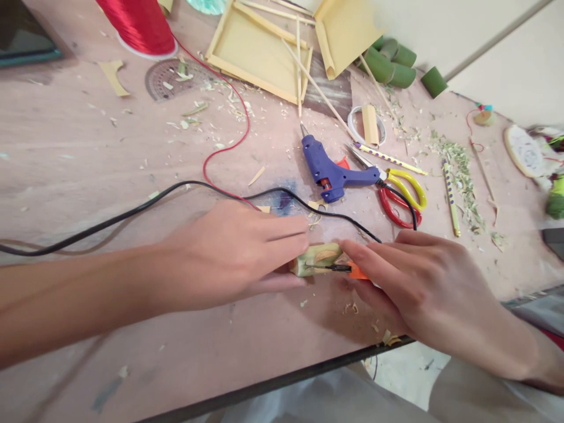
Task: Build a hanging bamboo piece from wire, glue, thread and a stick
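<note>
Both hands down near the table [132, 352] edge: left hand [229, 252] closed round a green bamboo piece [315, 258], right hand [423, 288] gripping an orange-handled blade [348, 269] against it. Blue glue gun [330, 170] sits just beyond.

Left hand [229, 252] palm-down, right hand [423, 282] opposite, fingers [286, 235] nearly meeting

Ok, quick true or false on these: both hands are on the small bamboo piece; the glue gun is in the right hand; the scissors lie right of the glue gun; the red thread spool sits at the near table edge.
1. Both hands, left hand and right hand, touch the bamboo piece: true.
2. The glue gun is in the right hand: false, it lies on the table.
3. The scissors lie right of the glue gun: true.
4. The red thread spool sits at the near edge: false, it stands at the far side.
</note>
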`<state>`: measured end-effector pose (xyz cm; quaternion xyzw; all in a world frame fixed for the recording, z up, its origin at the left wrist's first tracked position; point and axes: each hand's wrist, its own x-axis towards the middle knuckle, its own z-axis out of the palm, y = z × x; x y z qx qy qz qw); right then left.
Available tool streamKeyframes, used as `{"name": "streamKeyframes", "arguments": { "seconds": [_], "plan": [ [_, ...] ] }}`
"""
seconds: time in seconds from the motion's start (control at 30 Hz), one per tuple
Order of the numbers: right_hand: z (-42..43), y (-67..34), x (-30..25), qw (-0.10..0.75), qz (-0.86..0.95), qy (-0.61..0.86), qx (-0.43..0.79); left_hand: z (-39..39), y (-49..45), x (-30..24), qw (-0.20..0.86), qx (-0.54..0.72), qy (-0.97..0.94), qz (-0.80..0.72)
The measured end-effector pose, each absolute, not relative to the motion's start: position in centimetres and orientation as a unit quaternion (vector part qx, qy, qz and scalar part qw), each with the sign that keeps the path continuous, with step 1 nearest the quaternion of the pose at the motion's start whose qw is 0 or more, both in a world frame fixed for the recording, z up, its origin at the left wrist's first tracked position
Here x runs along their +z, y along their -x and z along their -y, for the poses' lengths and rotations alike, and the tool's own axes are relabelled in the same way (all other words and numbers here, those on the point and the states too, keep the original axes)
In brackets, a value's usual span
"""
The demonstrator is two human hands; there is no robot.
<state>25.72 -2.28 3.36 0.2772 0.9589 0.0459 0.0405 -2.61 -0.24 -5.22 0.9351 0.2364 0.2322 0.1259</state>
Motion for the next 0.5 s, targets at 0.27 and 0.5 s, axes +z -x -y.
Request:
{"name": "streamKeyframes", "arguments": {
  "seconds": [0.27,0.5],
  "plan": [
    [2.34,-25.29,3.76,0.062,-0.954,-0.288,0.059,0.1,2.62,-5.63,0.139,0.252,-0.928,-0.237],
    [2.22,-25.68,3.53,0.057,-0.954,-0.289,0.062,-0.02,2.6,-5.52,0.138,0.249,-0.929,-0.238]
  ]
}}
